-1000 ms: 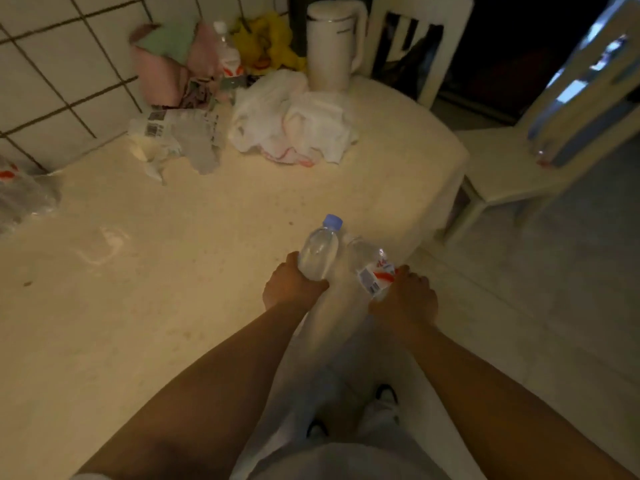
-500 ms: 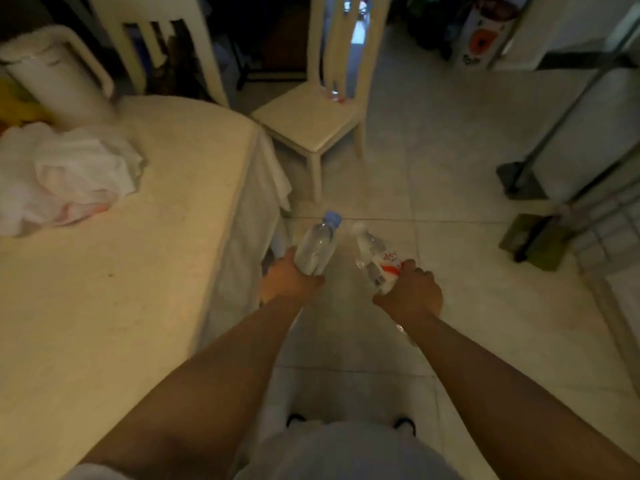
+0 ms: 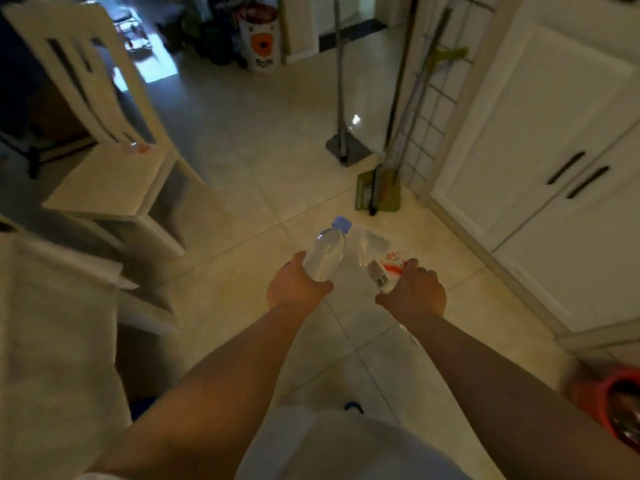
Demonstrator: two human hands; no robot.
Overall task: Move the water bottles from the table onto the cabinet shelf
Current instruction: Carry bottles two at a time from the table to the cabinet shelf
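Head view, pale tiled floor (image 3: 263,161), blue-capped bottle (image 3: 327,256) gripped by left hand (image 3: 296,287), labelled bottle (image 3: 382,265) clasped by right hand (image 3: 414,292), white cabinet doors (image 3: 540,140) seen at right, chair (image 3: 114,168) and table edge (image 3: 59,334) at left.

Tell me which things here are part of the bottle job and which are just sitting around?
Part of the job:
left hand holding the blue-capped bottle
right hand holding the labelled bottle
white cabinet, doors closed

Just sitting around:
chair
broom and dustpan
bear-print bin
red bowl
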